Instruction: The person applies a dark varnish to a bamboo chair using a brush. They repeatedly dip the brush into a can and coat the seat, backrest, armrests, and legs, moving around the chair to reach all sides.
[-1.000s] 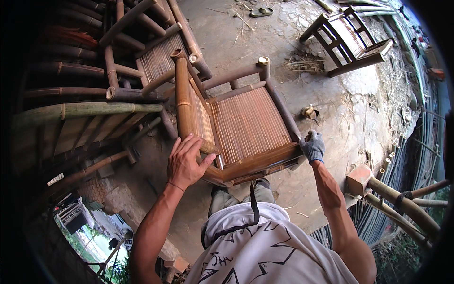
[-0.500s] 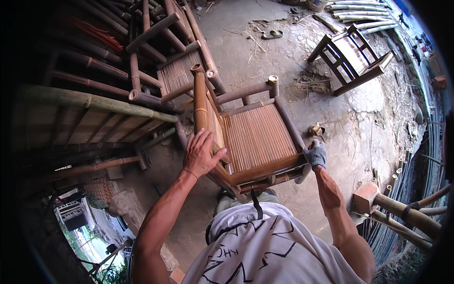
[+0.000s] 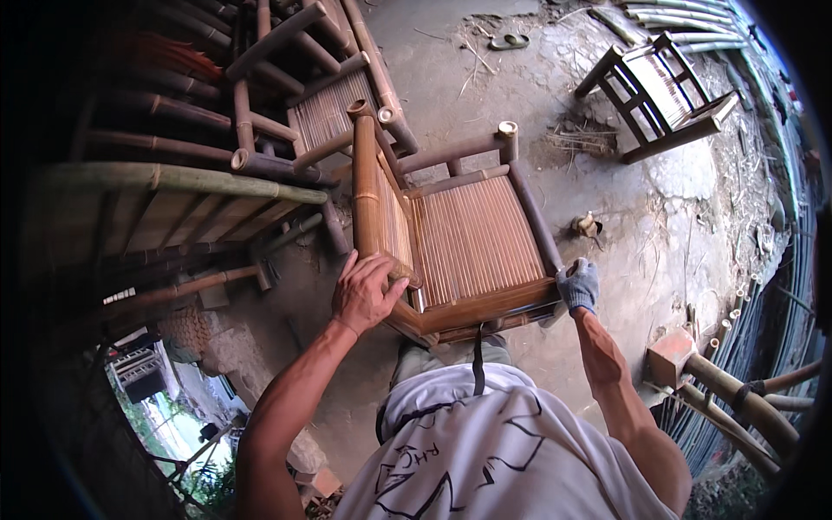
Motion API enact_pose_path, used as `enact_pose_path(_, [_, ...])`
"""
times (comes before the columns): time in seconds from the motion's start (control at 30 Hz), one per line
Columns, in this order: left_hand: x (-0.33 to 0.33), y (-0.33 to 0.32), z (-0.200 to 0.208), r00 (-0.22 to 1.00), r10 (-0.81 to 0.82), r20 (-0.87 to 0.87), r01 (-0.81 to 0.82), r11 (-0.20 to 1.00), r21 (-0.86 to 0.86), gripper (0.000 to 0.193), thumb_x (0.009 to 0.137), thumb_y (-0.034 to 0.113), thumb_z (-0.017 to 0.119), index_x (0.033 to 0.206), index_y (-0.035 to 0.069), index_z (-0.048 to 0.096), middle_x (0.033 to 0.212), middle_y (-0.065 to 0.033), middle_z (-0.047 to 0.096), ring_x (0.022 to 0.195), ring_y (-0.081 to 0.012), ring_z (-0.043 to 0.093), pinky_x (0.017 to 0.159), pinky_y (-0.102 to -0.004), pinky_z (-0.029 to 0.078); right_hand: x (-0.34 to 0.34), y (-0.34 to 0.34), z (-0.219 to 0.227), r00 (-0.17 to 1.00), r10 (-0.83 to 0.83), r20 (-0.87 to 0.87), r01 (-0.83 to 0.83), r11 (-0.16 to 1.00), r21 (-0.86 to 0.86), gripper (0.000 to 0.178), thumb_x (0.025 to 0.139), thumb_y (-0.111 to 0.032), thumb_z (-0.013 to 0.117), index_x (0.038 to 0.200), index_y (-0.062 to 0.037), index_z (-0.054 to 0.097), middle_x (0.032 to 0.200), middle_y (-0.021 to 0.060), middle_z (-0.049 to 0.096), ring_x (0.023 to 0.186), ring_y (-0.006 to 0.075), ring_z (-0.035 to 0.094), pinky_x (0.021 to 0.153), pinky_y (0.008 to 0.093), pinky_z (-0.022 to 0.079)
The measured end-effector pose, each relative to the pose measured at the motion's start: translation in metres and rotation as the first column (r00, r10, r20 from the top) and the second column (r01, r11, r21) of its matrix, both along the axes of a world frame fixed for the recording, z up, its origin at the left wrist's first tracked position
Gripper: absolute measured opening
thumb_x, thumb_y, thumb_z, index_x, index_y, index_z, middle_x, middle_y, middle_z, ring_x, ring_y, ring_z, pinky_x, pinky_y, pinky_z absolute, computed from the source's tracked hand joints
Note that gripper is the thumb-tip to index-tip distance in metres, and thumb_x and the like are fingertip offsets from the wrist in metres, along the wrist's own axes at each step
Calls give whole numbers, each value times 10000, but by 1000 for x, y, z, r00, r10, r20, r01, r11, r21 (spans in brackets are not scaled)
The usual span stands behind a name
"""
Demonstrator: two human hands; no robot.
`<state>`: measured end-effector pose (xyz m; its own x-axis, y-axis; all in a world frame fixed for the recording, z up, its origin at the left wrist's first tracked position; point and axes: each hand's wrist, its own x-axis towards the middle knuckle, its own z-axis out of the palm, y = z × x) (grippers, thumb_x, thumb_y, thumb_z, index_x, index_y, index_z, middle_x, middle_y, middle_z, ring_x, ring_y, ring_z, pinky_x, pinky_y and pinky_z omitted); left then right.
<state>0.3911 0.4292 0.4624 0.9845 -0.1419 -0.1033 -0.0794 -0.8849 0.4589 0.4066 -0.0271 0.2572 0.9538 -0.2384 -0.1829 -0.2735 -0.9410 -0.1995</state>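
Note:
In front of me stands a brown bamboo chair (image 3: pixel 477 238) with a slatted seat, tilted in view, its thick-topped backrest (image 3: pixel 366 186) on the left. My bare left hand (image 3: pixel 368 290) lies over the near end of the backrest, fingers across it and thumb toward the seat. On the right, my right hand (image 3: pixel 578 286), in a grey glove, is closed round the seat frame's near right corner. Its fingertips are partly hidden. Both hands bear on the same chair.
More dark bamboo furniture (image 3: pixel 334 104) crowds the left, beside a green bamboo rail (image 3: pixel 182 180). A small dark chair (image 3: pixel 659 95) is far right. A sandal (image 3: pixel 509 42) and scraps lie on the concrete floor. A brick (image 3: pixel 669 357) and bamboo poles (image 3: pixel 750 407) are near right.
My left hand has slid a little toward me along the backrest. The right hand keeps its hold on the corner. The surroundings have shifted slightly in view.

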Motion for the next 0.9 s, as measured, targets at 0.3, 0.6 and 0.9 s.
enact_pose_path(0.3, [-42,-11,-6,990,52,129,-67,991,113,586,856,377,691,1266,-30,593,1323,-197,577,1301,-378,486,1120,-474,335,-3,-22,6,975,210,-71,-192,960,205,604,740,-326,802,1185,-21,530,1050,255,584,947,434,615,812,500,527])
enact_pose_path(0.6, [-253,-113,-68,996,54,76,-69,975,209,662,778,492,754,1225,17,647,1345,-168,570,1340,-359,464,1126,-570,312,-129,-88,-57,857,298,-421,-215,948,233,594,640,-203,822,1140,-40,545,1162,260,547,1031,454,604,882,496,536])
enact_pose_path(0.9, [-415,-183,-175,996,80,45,-91,932,352,821,846,610,653,1430,57,487,1487,-155,434,1433,-341,352,1152,-599,274,-233,-126,-162,907,261,-330,-204,959,199,570,618,-155,840,1080,-41,527,1087,245,551,1011,433,580,855,491,511])
